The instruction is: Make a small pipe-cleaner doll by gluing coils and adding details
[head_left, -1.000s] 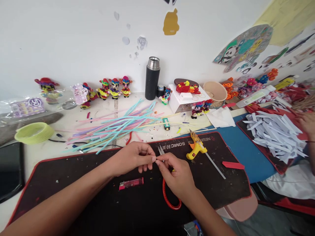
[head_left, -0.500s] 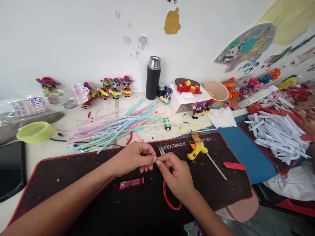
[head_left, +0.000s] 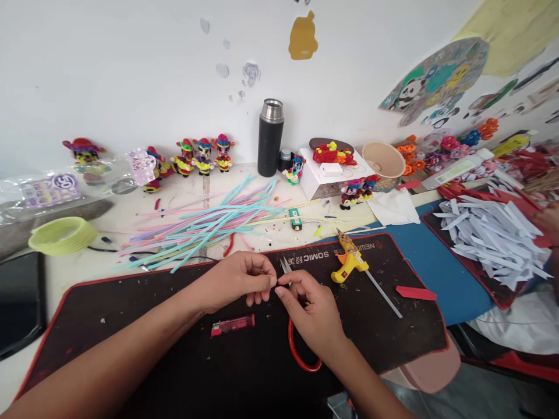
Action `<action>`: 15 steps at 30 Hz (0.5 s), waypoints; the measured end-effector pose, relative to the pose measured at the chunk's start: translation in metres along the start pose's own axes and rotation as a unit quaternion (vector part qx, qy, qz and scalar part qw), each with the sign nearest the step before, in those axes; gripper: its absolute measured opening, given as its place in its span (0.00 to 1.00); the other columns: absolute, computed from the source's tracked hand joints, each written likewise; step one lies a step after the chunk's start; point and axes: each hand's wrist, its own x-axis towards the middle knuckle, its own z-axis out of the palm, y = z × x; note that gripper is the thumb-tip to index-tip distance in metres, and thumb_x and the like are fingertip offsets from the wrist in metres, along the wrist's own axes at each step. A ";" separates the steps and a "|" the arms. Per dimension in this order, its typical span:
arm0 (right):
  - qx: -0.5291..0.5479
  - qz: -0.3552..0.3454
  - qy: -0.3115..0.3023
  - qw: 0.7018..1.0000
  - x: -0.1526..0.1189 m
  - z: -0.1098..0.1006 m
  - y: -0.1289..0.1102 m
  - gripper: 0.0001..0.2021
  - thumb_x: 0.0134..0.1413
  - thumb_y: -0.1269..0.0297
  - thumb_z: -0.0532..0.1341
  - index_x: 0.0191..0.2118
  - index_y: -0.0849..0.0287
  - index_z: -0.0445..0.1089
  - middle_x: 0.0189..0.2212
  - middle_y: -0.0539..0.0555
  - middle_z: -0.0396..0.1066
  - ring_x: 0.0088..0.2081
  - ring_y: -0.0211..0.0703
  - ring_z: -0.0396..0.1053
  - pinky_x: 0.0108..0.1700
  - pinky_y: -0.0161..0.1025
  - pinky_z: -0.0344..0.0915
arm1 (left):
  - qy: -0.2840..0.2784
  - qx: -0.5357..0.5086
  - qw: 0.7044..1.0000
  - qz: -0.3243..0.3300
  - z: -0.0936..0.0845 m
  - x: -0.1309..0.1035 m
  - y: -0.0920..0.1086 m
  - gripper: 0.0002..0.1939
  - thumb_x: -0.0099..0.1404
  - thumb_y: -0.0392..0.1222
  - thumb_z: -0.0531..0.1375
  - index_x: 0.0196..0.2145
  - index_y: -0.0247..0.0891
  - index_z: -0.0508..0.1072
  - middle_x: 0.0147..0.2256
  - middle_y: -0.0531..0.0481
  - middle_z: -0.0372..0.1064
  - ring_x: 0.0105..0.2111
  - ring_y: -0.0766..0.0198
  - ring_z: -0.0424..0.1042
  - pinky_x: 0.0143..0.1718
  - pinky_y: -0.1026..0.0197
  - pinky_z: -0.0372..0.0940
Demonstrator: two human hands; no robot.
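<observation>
Mid-frame, your left hand [head_left: 251,280] pinches a tiny dark piece [head_left: 282,285], probably light, soft, best gripped near its end; your right hand's [head_left: 315,308] thumb and forefinger part slightly; whether it grips the scissors [head_left: 304,362], you can't tell.

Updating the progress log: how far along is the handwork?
Apparently done: small multicoloured fuzzy figurines, standing upright. In hand: the bare left hand and bare right hand work fingertip to fingertip; any piece there is too small to identify. Possibly left: long pastel fuzzy stems, loose and unshaped. Total count: can't tell.
</observation>
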 end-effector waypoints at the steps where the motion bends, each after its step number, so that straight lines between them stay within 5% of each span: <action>1: 0.000 0.000 0.000 1.000 0.000 0.000 0.000 0.05 0.66 0.63 0.64 0.43 0.56 0.76 0.20 0.41 0.59 0.22 0.36 0.58 0.27 0.34 0.55 | 0.000 0.001 1.000 0.000 0.000 0.000 0.000 0.12 0.58 0.47 0.68 0.31 0.35 0.75 0.22 0.55 0.72 0.21 0.70 0.69 0.22 0.69 0.63; 15: 0.032 0.020 0.005 0.999 0.002 -0.003 -0.001 0.09 0.67 0.60 0.63 0.35 0.57 0.75 0.21 0.43 0.61 0.24 0.36 0.59 0.28 0.34 0.55 | 0.002 0.060 0.998 0.029 -0.004 -0.003 0.002 0.15 0.63 0.51 0.68 0.36 0.35 0.77 0.26 0.54 0.73 0.26 0.67 0.71 0.26 0.67 0.66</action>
